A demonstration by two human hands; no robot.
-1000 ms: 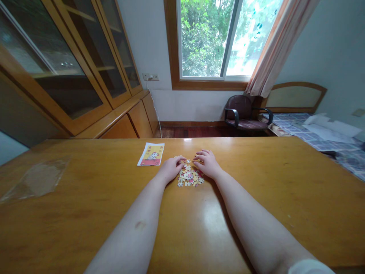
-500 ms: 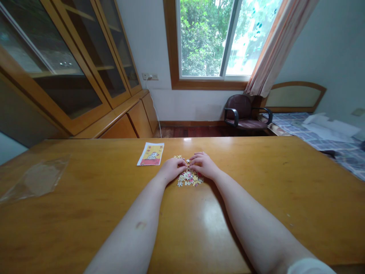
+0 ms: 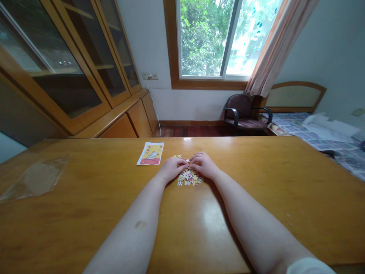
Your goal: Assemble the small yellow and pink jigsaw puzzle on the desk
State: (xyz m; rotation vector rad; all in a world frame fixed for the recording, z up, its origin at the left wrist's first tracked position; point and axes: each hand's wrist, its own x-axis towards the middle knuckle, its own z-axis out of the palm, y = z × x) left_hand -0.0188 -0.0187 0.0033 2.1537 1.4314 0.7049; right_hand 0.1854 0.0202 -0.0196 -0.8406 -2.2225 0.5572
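Observation:
A small heap of jigsaw pieces (image 3: 188,177) in white, yellow and pink lies on the wooden table (image 3: 182,220). My left hand (image 3: 172,167) rests at the heap's left side, thumb and fingers pinched at its upper part. From the other side my right hand (image 3: 204,165) reaches in with bent fingers, its tips almost meeting the left ones. A tiny jigsaw piece seems to be between the fingertips of both hands; its picture is too small to make out. Left of my hands lies a picture card (image 3: 151,154) showing a white cartoon animal on yellow and pink.
A clear plastic bag (image 3: 37,177) lies flat at the table's left. Beyond the far edge stand a glass-door cabinet (image 3: 85,68), a dark red armchair (image 3: 241,110) and a bed (image 3: 322,129) with papers on it.
Both hands stay over the heap. The fingertips have drawn slightly closer together; the card, bag and pieces lie as before.

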